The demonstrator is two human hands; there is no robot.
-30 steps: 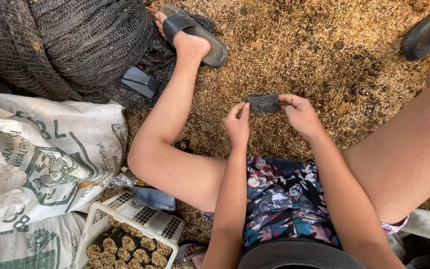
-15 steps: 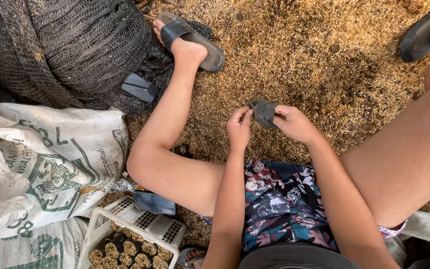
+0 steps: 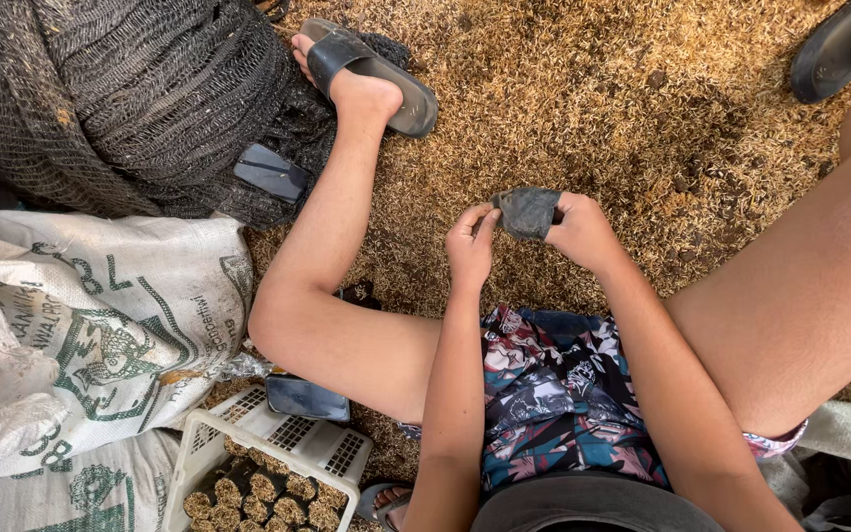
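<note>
So from my feed: both hands are up in front of the lap, working a small dark plastic bag (image 3: 528,212). The right hand (image 3: 583,234) is closed on it, fingers pinching its right side, and the left hand (image 3: 469,246) has its fingertips curled in at the bag's left edge, thumb and forefinger pinched on it as far as I can tell. The bag sits between the two hands, held up off the ground.

Containers: down at the bottom left there's a white plastic crate (image 3: 278,443) with a slotted rim, and it's packed with rows of little dark bags stuffed with husk (image 3: 258,493), standing upright side by side. A dark flat phone-like thing (image 3: 307,397) lies on the crate's rim, tucked against the left thigh.

Around that: printed white woven sacks (image 3: 81,325) on the left, a heap of black netting (image 3: 120,89) above them with another dark flat object (image 3: 270,172) resting at its edge. Left foot in a black sandal (image 3: 371,74) touches the netting; another sandal (image 3: 829,49) is top right.

The ground (image 3: 593,89) is covered all over in loose golden husk, with sunlight on it.
</note>
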